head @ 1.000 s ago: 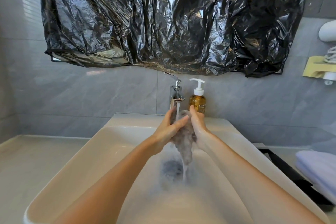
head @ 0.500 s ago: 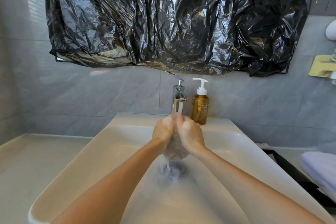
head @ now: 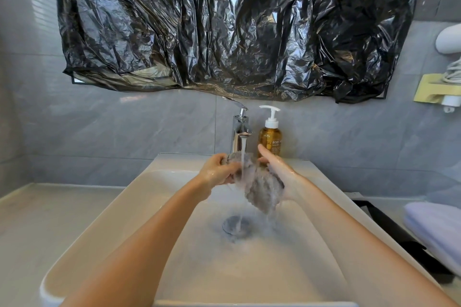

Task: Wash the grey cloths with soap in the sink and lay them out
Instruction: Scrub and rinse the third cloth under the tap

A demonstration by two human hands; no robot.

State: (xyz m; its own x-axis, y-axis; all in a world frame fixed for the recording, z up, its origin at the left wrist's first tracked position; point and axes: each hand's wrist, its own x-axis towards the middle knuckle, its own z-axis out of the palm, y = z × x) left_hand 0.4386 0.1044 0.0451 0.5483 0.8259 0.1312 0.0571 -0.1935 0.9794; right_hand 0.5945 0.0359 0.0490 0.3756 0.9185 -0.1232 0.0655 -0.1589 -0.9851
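A wet grey cloth (head: 262, 188) hangs bunched between both hands over the white sink (head: 107, 222), under the running tap (head: 240, 129). My left hand (head: 217, 172) grips the cloth's upper left edge with curled fingers. My right hand (head: 277, 169) holds its right side, thumb on the front and fingers behind. The water stream falls past the cloth to the drain (head: 235, 225). An amber soap pump bottle (head: 270, 136) stands right of the tap on the sink's back ledge.
Crumpled black plastic sheet (head: 237, 25) covers the wall above the tap. A pale counter (head: 32, 227) lies left of the sink. A folded lavender towel (head: 439, 229) rests on a black tray at the right. A yellow wall holder (head: 434, 90) hangs at the far right.
The hands were pressed together around the cloth half a second ago; now they have drawn apart, spreading the cloth wider under the stream, and its lower part hangs down.
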